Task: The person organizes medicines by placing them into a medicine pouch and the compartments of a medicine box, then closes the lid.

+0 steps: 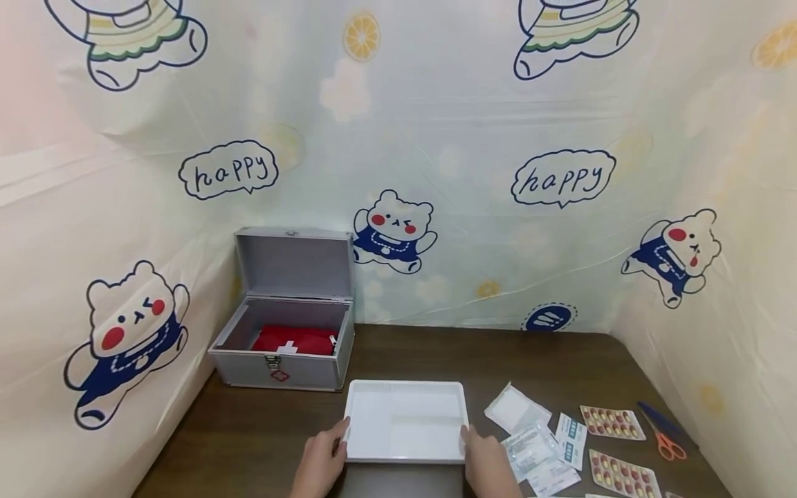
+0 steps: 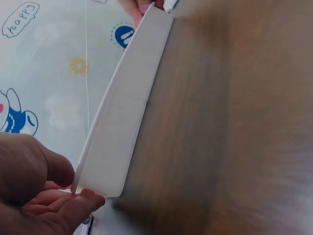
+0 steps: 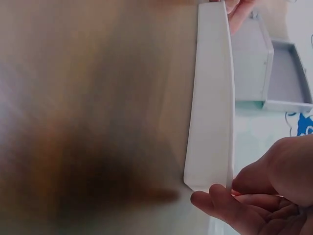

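A white rectangular plastic tray (image 1: 429, 401) with a shallow, divided inside is held between both hands near the front middle of the table. My left hand (image 1: 322, 460) grips its left side, thumb at the rim and fingers beneath it, as the left wrist view shows. On the opposite side my right hand (image 1: 488, 462) pinches the rim the same way, fingers under the edge in the right wrist view. From the wrists, the tray's outer wall (image 2: 117, 112) appears plain white, close over the dark wooden table.
An open silver case (image 1: 283, 370) at the back left contains a red pouch (image 1: 299, 340) with a white cross. Right of the tray lie white packets (image 1: 529, 446), a blue-and-white packet (image 1: 570, 439), blister packs (image 1: 613, 422) of capsules and orange-handled scissors (image 1: 670, 444). Patterned curtain (image 1: 473, 242) surrounds the table.
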`<act>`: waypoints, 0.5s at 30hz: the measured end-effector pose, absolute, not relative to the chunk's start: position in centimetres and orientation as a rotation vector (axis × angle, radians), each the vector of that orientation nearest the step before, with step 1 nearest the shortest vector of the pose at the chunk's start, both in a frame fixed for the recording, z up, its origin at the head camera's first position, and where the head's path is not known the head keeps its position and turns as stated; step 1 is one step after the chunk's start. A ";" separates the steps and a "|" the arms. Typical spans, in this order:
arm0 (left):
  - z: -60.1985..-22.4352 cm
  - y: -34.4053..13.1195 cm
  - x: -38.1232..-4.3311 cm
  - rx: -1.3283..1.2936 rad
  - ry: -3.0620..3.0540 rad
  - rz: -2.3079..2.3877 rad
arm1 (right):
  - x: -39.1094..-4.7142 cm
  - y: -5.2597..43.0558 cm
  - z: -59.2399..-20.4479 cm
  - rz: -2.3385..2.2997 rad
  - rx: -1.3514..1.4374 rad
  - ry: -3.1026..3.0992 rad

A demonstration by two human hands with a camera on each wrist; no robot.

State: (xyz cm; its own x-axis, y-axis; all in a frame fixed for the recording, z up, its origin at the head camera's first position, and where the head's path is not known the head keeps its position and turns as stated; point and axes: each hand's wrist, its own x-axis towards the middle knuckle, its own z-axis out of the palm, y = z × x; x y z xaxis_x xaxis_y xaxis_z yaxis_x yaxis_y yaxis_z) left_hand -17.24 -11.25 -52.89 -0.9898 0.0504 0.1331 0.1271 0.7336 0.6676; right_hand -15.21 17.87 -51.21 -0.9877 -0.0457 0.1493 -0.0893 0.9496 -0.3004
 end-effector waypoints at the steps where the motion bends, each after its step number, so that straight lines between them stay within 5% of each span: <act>1: -52.9 -11.4 -16.9 -0.147 -2.847 -1.095 | -14.7 17.9 -51.3 0.491 0.085 -2.997; 15: -52.6 -12.2 -15.4 -0.135 -2.852 -1.298 | -13.4 19.6 -51.3 0.645 0.181 -3.024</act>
State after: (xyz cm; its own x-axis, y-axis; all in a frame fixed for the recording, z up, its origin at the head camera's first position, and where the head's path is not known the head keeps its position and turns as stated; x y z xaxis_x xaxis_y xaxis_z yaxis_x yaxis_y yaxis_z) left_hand -15.41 -12.22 -52.59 -0.9963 0.0764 0.0402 0.0804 0.6538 0.7524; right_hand -13.38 19.59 -51.28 -0.9922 -0.1047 0.0678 -0.1232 0.9066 -0.4036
